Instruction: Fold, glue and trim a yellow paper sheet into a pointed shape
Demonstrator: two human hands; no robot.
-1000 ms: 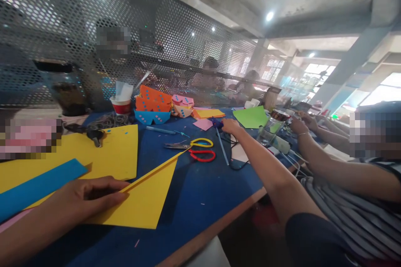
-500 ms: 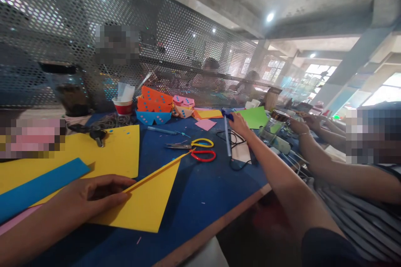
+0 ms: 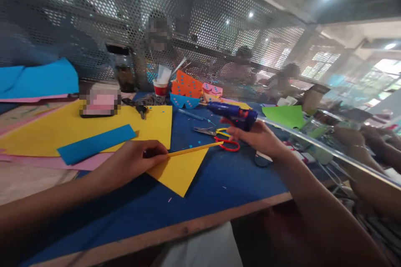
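Closer to us now, the glue gun (image 3: pixel 227 109) comes level above the scissors (image 3: pixel 206 131), brought by our right hand (image 3: pixel 260 137) from farther across the blue tabletop (image 3: pixel 244 183). We grasp it around the handle, its nozzle pointing left, the clear glue stick (image 3: pixel 297 132) jutting long behind. It looks light but rear-trailing; the handle seems the sure hold, since the nozzle may be hot. Our left hand (image 3: pixel 140 156) pinches the yellow sheet (image 3: pixel 183 171) at its raised, narrow folded edge, on the near side of the tabletop. We judge that sheet light, bendable and easily creased, best held gently along that fold, fingers clear of the far tip.
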